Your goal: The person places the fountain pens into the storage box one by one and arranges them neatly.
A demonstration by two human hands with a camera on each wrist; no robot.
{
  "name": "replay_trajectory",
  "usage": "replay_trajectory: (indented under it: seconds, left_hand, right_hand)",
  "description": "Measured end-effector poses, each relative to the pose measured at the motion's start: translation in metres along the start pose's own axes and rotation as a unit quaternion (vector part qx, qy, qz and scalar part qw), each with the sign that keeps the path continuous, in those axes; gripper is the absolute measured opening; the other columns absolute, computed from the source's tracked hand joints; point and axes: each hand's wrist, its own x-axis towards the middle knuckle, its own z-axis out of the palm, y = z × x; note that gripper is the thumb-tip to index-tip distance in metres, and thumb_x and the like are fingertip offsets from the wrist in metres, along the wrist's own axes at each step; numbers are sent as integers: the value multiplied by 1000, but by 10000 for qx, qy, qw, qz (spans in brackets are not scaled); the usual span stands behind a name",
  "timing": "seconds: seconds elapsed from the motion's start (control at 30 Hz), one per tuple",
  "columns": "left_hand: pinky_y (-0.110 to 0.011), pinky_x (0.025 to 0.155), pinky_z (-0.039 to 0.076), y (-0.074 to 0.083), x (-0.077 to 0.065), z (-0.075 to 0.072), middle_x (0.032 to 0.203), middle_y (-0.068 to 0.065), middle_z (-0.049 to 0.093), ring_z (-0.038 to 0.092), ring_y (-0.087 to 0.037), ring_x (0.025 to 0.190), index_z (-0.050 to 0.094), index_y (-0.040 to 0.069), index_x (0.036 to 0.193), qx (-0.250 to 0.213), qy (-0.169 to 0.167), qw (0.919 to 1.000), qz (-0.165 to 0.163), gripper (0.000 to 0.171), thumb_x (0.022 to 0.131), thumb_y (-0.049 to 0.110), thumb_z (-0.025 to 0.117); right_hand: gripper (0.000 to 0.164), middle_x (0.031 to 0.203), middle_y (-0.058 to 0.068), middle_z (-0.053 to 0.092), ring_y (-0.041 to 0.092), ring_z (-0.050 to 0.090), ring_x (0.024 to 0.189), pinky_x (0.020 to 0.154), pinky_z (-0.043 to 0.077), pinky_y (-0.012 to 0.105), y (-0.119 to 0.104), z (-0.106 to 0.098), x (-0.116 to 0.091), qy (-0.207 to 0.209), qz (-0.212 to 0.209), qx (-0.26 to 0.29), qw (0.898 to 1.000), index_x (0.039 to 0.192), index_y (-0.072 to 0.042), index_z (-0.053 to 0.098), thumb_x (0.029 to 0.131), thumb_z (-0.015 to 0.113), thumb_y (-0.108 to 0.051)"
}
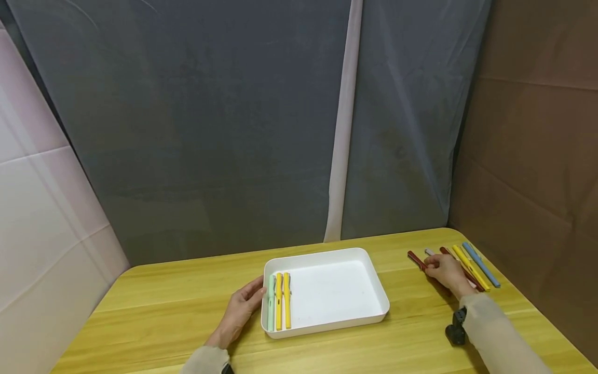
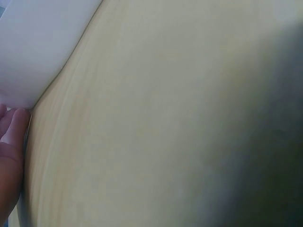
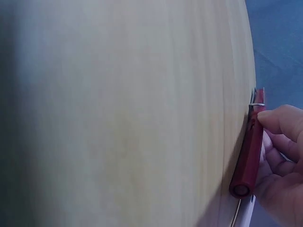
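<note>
A white tray lies on the table, with a mint-green pen and two yellow pens side by side along its left end. My left hand rests against the tray's left side; in the left wrist view, fingertips touch the tray's outer wall. Over at the right, my right hand pinches a dark red pen between thumb and fingers. Under and beside that hand lie a pale pen and another dark red pen, both partly hidden.
A yellow pen and a blue pen lie to the right of my right hand, near the right edge of the wooden table. A grey curtain hangs behind; a brown one stands at the right.
</note>
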Motion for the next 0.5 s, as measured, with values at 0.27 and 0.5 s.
replay_trajectory:
  seconds: [0.27, 0.5]
  left_hand:
    - [-30, 104, 51, -1, 1, -1, 151, -24, 41, 48, -31, 134, 40, -2, 146, -10, -37, 10000, 32, 51, 101, 17, 54]
    - [-26, 103, 52, -1, 2, -1, 152, -22, 42, 51, -25, 132, 41, -1, 146, 11, 12, 10000, -17, 53, 100, 20, 56]
  right_hand:
    - [18, 83, 18, 67, 25, 56, 78, 70, 48, 33, -7, 2, 1, -8, 238, -69, 9997, 96, 11, 68, 81, 65, 1]
    - [17, 85, 17, 65, 27, 53, 80, 70, 44, 32, -7, 5, 2, -92, 435, -80, 9990, 94, 9, 67, 80, 64, 0]
